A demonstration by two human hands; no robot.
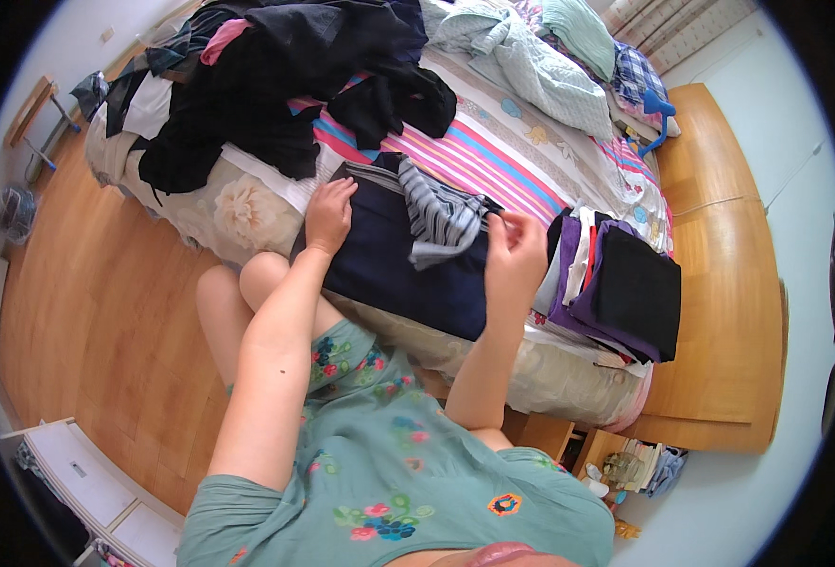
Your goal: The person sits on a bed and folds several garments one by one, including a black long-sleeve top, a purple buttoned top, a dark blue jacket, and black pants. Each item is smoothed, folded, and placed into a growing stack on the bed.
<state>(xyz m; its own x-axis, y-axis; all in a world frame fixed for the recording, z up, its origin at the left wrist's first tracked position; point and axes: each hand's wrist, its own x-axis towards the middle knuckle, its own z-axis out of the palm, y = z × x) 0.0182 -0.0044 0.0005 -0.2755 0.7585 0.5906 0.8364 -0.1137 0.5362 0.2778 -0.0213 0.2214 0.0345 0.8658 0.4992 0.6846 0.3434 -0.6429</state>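
Note:
A navy garment (417,290) lies spread on the near edge of the bed, with a grey striped cloth part (442,216) folded over its upper side. My left hand (329,216) rests at the garment's left end, fingertips on its edge; whether they grip it is not clear. Pinched between thumb and fingers, a dark edge beside the striped part is in my right hand (518,248). Just right of that hand sits a stack of folded clothes (637,298), black on top, with purple, white and red layers.
A heap of dark clothes (261,92) covers the bed's far left. Beyond the striped bedsheet (474,163) lies a pale green quilt (531,78). The wooden headboard (715,283) rises at right, near a blue lamp (658,120). A nightstand (601,453) with small items stands below.

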